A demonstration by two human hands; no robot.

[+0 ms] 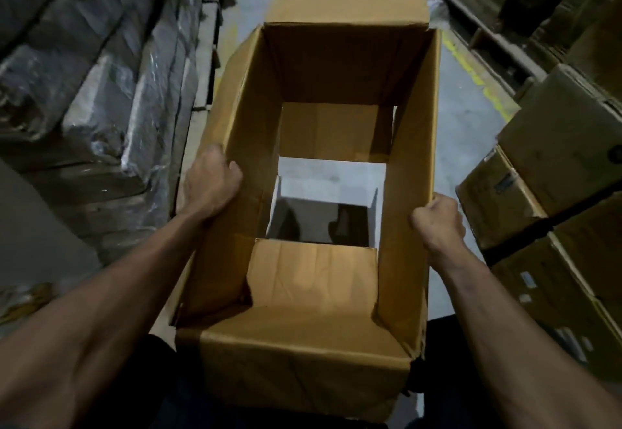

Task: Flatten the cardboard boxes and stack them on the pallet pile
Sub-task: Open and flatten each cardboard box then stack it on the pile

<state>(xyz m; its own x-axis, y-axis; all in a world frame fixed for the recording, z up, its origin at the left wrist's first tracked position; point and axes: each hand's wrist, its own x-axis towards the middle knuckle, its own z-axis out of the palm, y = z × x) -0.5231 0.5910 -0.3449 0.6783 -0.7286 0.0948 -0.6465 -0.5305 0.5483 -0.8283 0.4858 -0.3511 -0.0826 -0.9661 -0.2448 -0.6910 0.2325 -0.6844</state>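
Box point(323, 145) held open-ended in front of me, long axis running away from my body, floor point(331, 176) showing through the bottom. My left hand point(210, 186) clamps the left wall's rim, right hand point(437, 223) clamps the right wall, level with each other. Collapse likely means shearing those walls sideways. Wrapped stacks point(94, 92) left, cartons point(555, 176) right. No pallet pile visible.

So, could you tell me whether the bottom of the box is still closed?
No, the box has its bottom open, with the floor visible through it.
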